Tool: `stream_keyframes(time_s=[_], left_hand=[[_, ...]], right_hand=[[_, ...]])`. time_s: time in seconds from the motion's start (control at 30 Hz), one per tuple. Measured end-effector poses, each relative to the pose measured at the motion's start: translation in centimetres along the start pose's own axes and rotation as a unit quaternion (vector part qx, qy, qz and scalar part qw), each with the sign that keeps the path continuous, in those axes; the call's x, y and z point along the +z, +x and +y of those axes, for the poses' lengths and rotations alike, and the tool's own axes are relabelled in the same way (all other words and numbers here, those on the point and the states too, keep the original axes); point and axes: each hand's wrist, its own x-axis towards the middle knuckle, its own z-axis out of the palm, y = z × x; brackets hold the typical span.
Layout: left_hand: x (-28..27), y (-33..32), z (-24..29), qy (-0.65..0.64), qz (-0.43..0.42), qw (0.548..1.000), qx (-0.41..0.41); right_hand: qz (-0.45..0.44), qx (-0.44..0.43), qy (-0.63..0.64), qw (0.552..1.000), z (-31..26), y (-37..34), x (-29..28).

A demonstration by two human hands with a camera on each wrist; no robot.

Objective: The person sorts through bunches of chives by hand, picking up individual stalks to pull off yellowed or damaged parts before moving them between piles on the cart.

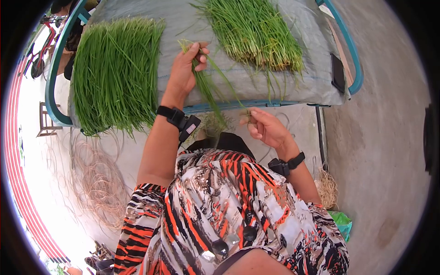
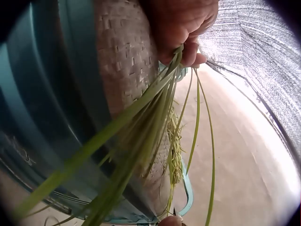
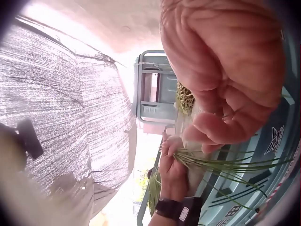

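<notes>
In the head view, my left hand (image 1: 184,68) grips a small bunch of green chives (image 1: 207,88) near its pale ends, with the long leaves hanging down toward me. One chive leaf runs from that bunch to my right hand (image 1: 268,129), whose thumb and forefinger pinch its end. The left wrist view shows the held leaves (image 2: 157,110) fanning out below my curled fingers, a few strands hanging apart. My right palm (image 3: 225,56) fills the upper right of the right wrist view, fingers bent inward. A neat pile of chives (image 1: 117,73) lies left, another pile (image 1: 256,36) with yellowed ends right.
The piles lie on a grey woven sheet (image 1: 183,23) over a cart with blue-green rails (image 1: 355,68). A phone (image 1: 337,73) sits at the sheet's right edge. Tangled straw-like strands (image 1: 98,178) lie on the floor left, and a green bag (image 1: 340,224) stands at right.
</notes>
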Motion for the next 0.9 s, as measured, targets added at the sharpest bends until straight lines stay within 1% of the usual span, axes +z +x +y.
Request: stream_keyframes(time_s=[0.07, 0.17, 0.3, 0.47, 0.57, 0.67, 0.77, 0.87, 0.9], left_hand=[[-0.2, 0.1, 0.1, -0.017, -0.008, 1.0, -0.002], [-0.4, 0.1, 0.2, -0.036, -0.013, 0.999, -0.004], [-1.0, 0.2, 0.2, -0.071, -0.012, 0.997, -0.003], [-1.6, 0.5, 0.2, -0.08, -0.031, 0.996, -0.022], [-1.8, 0.5, 0.4, -0.088, -0.03, 0.995, -0.028], [-2.1, 0.6, 0.4, -0.102, -0.035, 0.994, -0.025], [-2.6, 0.9, 0.3, -0.122, -0.022, 0.992, -0.023], [-2.7, 0.7, 0.4, -0.12, -0.018, 0.992, -0.019], [-2.7, 0.7, 0.4, -0.115, -0.02, 0.993, -0.017]], right_hand=[[0.011, -0.001, 0.0, 1.0, 0.0, 0.2, 0.2], [0.002, 0.015, 0.007, 1.0, 0.7, 0.7, -1.0], [0.027, 0.008, 0.002, 1.0, 0.4, 0.5, -0.1], [0.019, -0.013, -0.007, 1.0, -0.2, 0.6, 0.1], [0.039, -0.002, -0.015, 0.999, 0.0, 1.3, -0.3], [0.021, -0.027, -0.006, 0.999, -0.7, 0.2, 1.4], [-0.038, -0.034, -0.054, 0.997, -0.6, -0.3, 0.4], [-0.056, -0.037, -0.116, 0.991, -0.2, -0.7, -0.3], [-0.044, -0.027, -0.114, 0.992, -0.1, -0.9, -0.1]])
